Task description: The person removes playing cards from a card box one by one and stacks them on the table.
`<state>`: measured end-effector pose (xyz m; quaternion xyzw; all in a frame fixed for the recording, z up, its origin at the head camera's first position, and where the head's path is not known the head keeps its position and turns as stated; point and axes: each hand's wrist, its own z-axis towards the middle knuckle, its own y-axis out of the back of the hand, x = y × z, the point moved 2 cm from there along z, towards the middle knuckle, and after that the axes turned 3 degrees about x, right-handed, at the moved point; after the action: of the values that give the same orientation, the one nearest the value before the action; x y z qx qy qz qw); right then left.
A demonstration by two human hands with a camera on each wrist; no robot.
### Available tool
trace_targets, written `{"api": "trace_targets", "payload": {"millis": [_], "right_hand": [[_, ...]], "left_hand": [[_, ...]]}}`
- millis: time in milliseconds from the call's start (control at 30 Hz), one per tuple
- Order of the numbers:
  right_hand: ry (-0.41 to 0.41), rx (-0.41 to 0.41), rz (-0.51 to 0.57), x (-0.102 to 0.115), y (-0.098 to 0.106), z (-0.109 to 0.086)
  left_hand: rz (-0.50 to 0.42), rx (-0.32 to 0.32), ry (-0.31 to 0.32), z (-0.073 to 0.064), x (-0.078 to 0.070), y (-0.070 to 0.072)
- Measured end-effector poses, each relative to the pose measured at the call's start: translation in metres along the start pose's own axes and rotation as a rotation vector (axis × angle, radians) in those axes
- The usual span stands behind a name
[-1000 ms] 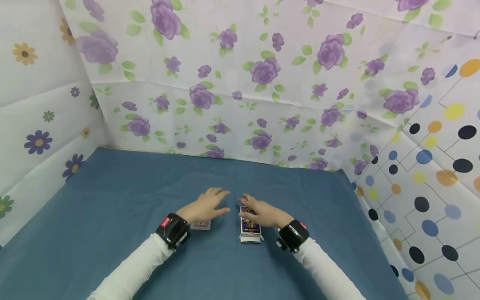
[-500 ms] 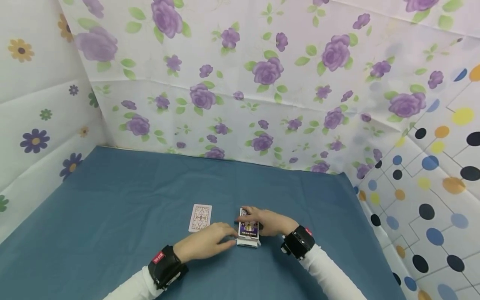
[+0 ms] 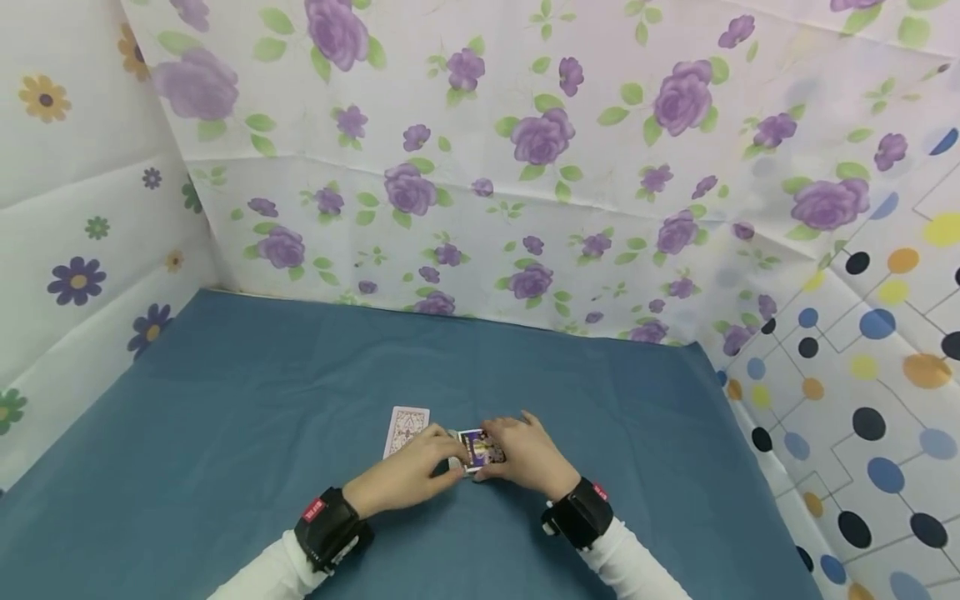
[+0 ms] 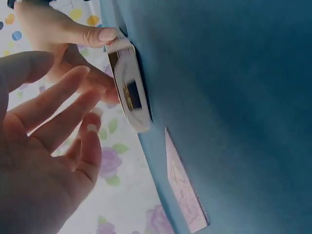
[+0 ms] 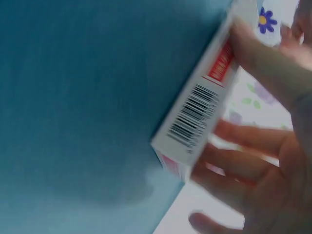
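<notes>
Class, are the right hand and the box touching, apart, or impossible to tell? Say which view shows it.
Touching. In the right wrist view, the right hand rests its thumb on the barcode side of the box.

I had the left hand (image 4: 46,153) big on the left side, fingers loosely bent and kinda blurry near the box (image 4: 129,80). Right hand (image 4: 58,46), upper left, gripped that box. Pinkish card (image 4: 184,190) lay flat bottom center on blue cloth (image 4: 234,97).
</notes>
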<state>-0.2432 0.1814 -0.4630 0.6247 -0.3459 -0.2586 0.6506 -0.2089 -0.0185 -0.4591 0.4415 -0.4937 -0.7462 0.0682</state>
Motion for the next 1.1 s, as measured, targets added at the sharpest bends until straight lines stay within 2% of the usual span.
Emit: {"api": "trace_targets", "payload": {"millis": [100, 267, 400, 500, 600, 800, 967, 1100], "right_hand": [[-0.018, -0.056, -0.033, 0.002, -0.002, -0.001], [-0.014, -0.056, -0.011, 0.000, -0.003, -0.005], [0.018, -0.083, -0.015, -0.001, -0.004, -0.005], [0.011, -0.103, 0.011, 0.000, -0.002, -0.006], [-0.018, -0.119, 0.037, 0.002, 0.007, -0.008], [-0.044, -0.157, 0.008, 0.010, 0.029, -0.010], [-0.050, -0.187, -0.017, 0.015, 0.038, -0.011], [-0.045, -0.205, -0.028, 0.016, 0.043, -0.011]], "left_hand": [[0.019, -0.010, 0.030, 0.007, 0.002, 0.002], [-0.009, -0.011, 0.130, 0.014, 0.005, 0.000], [-0.043, -0.059, 0.203, 0.021, 0.006, 0.000], [-0.076, -0.098, 0.221, 0.025, 0.008, 0.002], [-0.146, -0.112, 0.249, 0.027, 0.010, 0.006], [-0.335, -0.057, 0.272, 0.030, 0.017, 0.022], [-0.491, -0.001, 0.344, 0.032, 0.023, 0.030], [-0.584, 0.004, 0.388, 0.032, 0.026, 0.034]]}}
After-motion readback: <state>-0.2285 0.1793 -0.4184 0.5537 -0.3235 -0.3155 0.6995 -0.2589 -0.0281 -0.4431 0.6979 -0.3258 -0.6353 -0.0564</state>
